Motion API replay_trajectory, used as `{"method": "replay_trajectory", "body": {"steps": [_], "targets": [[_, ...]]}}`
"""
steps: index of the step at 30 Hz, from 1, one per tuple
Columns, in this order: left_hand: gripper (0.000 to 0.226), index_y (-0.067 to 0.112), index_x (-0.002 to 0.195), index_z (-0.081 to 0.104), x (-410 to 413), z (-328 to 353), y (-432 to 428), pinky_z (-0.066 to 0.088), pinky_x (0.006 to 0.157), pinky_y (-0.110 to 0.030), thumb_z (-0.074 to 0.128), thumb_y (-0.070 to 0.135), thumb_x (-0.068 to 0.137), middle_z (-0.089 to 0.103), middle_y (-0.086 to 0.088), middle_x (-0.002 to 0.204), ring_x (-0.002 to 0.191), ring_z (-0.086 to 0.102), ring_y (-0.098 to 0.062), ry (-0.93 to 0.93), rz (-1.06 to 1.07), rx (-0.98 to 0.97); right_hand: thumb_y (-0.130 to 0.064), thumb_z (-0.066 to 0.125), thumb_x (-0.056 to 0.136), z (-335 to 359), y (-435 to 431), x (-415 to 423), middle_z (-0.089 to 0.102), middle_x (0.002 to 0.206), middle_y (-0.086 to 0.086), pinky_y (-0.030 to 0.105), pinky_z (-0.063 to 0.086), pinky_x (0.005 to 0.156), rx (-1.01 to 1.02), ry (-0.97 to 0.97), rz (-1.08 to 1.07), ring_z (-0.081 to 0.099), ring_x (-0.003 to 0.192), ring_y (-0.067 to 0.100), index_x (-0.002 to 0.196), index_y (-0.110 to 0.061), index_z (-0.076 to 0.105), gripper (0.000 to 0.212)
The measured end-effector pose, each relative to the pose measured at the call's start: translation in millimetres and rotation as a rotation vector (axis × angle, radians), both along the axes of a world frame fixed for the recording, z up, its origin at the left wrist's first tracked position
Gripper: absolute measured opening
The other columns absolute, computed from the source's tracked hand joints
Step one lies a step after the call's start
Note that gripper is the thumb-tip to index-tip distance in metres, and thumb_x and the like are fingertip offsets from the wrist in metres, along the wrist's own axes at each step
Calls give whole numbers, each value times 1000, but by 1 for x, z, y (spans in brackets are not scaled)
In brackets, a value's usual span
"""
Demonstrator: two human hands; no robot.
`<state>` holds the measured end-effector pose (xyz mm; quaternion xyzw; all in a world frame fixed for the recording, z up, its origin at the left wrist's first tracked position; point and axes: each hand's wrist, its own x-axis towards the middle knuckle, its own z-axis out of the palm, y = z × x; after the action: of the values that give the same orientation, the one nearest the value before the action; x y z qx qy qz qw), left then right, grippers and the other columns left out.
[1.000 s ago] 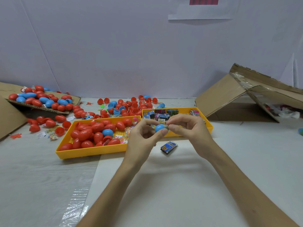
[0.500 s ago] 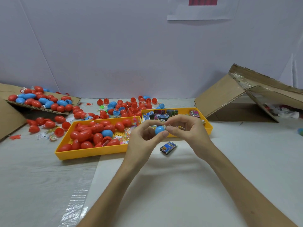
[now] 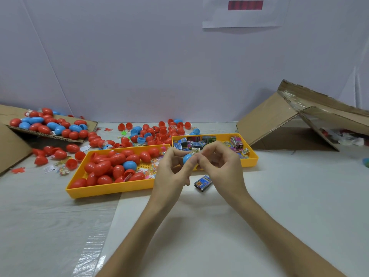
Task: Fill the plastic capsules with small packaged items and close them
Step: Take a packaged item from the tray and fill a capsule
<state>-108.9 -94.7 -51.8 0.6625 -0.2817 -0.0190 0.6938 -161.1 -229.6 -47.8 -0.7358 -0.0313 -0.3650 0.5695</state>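
My left hand (image 3: 171, 172) pinches a blue capsule half (image 3: 187, 158) in front of the yellow trays. My right hand (image 3: 221, 162) pinches a small yellow-and-white packet (image 3: 195, 151) at the capsule's open mouth, with part of the packet still sticking out. A blue packaged item (image 3: 203, 182) lies on the table just below my hands. The left yellow tray (image 3: 111, 186) holds several red capsules and one blue capsule. The right yellow tray (image 3: 252, 156) holds several small packaged items.
Loose red and blue capsule halves (image 3: 155, 132) lie behind the trays. A cardboard flap (image 3: 50, 126) at far left carries more capsules. An open cardboard box (image 3: 295, 124) lies on its side at right. A white sheet (image 3: 219, 226) covers the table under my arms.
My hands have stayed together at the same spot above the table. My right fingers have worked the packet at the blue capsule's opening, and the packet now shows above it.
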Motion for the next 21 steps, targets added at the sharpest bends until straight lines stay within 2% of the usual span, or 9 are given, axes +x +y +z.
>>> {"method": "replay_trajectory", "body": {"steps": [2,5,9,11,13,16,21], "targets": [[35,15,100,56,-1,1,0,49,52,-21,67,45,85,63,6,64,52,54,-10,-2,1,2,-17,71,89,-1,5,-1,70,80,-3,42,60,74,-36,-23,-22,71,79,21,83,-25,66,10],[32,15,101,53,-2,2,0,49,50,-21,65,42,87,66,5,67,50,57,-11,6,-3,-5,-16,69,89,-1,8,-3,69,88,-6,35,59,73,-112,-53,-89,70,84,17,91,-21,70,6],[21,11,103,52,1,2,1,50,48,-25,64,27,97,69,0,68,50,61,-16,49,13,-30,-5,73,85,-4,11,-2,64,99,-3,26,58,74,-281,-115,-125,67,90,12,105,-13,72,21],[26,9,104,50,1,3,1,51,49,-26,65,28,95,70,-4,65,50,62,-16,68,18,-41,0,76,80,-6,13,-2,61,103,-1,21,56,77,-345,-139,-140,64,95,10,110,-14,72,33],[35,7,105,50,0,4,1,52,51,-27,66,34,90,72,-10,67,53,65,-16,88,16,-47,0,78,78,-8,12,-2,60,104,1,18,54,79,-378,-158,-168,62,97,8,114,-15,73,39],[45,6,107,50,-1,5,1,52,51,-26,66,41,84,72,-9,65,54,67,-18,112,2,-55,-2,78,79,-10,11,-1,60,104,2,23,56,80,-399,-173,-218,62,97,11,116,-13,74,39],[37,8,107,51,-1,5,0,52,50,-26,67,35,88,71,-7,65,52,67,-20,164,-19,-94,-1,76,83,-10,11,-1,60,102,4,14,52,78,-427,-217,-258,61,89,7,117,-8,75,34]]}}
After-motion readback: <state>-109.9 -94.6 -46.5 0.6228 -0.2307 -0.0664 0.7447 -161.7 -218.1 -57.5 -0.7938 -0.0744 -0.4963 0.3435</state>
